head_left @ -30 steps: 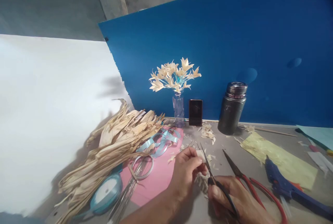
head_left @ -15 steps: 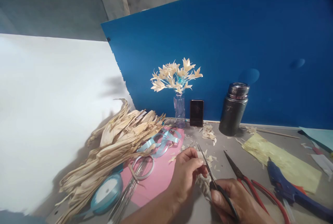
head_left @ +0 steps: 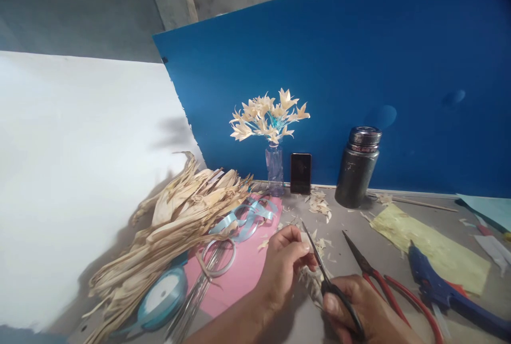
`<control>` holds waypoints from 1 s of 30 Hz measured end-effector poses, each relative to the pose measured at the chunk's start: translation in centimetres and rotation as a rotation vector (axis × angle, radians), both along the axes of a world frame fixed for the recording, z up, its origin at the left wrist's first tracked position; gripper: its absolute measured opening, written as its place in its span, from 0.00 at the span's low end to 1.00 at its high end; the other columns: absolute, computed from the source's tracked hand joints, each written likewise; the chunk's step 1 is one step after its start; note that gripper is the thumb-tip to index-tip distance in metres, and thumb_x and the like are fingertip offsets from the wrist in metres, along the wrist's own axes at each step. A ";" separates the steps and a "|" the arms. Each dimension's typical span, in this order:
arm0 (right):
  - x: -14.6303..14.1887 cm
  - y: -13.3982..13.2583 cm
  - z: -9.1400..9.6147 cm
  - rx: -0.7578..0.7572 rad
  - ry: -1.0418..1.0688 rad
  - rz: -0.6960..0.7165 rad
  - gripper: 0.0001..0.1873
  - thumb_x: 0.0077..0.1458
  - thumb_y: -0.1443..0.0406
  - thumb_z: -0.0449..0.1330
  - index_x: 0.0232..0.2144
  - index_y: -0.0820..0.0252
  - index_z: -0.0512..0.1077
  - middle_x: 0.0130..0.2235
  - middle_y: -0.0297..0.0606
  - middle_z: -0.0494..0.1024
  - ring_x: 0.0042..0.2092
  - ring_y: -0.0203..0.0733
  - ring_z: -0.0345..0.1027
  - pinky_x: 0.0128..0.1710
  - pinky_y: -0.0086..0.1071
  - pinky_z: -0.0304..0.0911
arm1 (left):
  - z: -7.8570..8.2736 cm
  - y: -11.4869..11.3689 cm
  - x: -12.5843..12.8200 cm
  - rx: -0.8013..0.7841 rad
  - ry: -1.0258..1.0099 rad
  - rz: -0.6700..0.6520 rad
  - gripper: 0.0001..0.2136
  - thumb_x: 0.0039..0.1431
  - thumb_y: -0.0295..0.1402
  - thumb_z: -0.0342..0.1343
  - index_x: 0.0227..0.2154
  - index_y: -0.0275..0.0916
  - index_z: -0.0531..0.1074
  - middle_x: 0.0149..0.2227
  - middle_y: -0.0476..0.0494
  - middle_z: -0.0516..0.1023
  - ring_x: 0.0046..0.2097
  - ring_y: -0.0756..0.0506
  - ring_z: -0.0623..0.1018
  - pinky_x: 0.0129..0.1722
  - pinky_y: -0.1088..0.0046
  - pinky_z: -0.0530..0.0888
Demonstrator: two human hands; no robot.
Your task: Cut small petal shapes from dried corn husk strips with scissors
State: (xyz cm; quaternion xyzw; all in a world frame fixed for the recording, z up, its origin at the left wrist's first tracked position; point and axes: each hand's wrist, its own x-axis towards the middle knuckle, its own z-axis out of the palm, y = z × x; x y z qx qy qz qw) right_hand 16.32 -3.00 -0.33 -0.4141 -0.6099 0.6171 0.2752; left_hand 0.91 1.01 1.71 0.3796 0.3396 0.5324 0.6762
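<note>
My left hand (head_left: 284,261) pinches a small pale piece of dried corn husk (head_left: 305,239) between thumb and fingers. In my right hand (head_left: 351,306) is a pair of scissors (head_left: 319,259) with black handles, its blades lying right along the edge of the husk piece. The blades look nearly closed. Below the hands, pale husk scraps (head_left: 312,283) lie on the grey table. Red-handled pliers (head_left: 371,269) rest just right of my right hand, not touched.
At left lie a heap of dried husks (head_left: 171,221), a blue ribbon roll (head_left: 163,299), wires (head_left: 195,301) and pink paper (head_left: 243,275). Behind stand a flower vase (head_left: 274,171), a phone (head_left: 301,173) and a dark flask (head_left: 357,168). A blue glue gun (head_left: 435,288) lies at right by yellow paper (head_left: 435,248).
Almost nothing differs. The whole view has shifted slightly left, and both hands keep their hold on the husk piece and scissors.
</note>
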 end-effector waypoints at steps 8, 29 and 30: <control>1.5 1.0 -0.4 0.158 -0.096 -0.067 0.41 0.50 0.30 0.48 0.19 0.61 0.67 0.19 0.33 0.65 0.22 0.33 0.56 0.22 0.28 0.48 | 0.0 0.0 -0.2 0.013 0.049 -0.040 0.09 0.46 0.31 0.64 0.24 0.38 0.67 0.20 0.48 0.73 0.24 0.51 0.71 0.28 0.75 0.66; 3.3 0.8 1.1 0.034 -0.038 0.161 0.38 0.48 0.32 0.57 0.19 0.62 0.69 0.19 0.36 0.72 0.22 0.35 0.61 0.22 0.26 0.49 | 0.7 1.1 -1.7 -0.022 0.009 -0.214 0.02 0.40 0.26 0.58 0.21 0.35 0.71 0.21 0.46 0.74 0.23 0.48 0.75 0.28 0.72 0.71; 3.3 0.8 1.0 0.036 -0.043 0.166 0.38 0.48 0.32 0.57 0.19 0.62 0.69 0.19 0.37 0.72 0.22 0.35 0.61 0.22 0.26 0.48 | 0.7 1.1 -1.7 -0.018 0.016 -0.214 0.02 0.40 0.26 0.58 0.21 0.35 0.71 0.21 0.45 0.74 0.23 0.48 0.75 0.28 0.72 0.71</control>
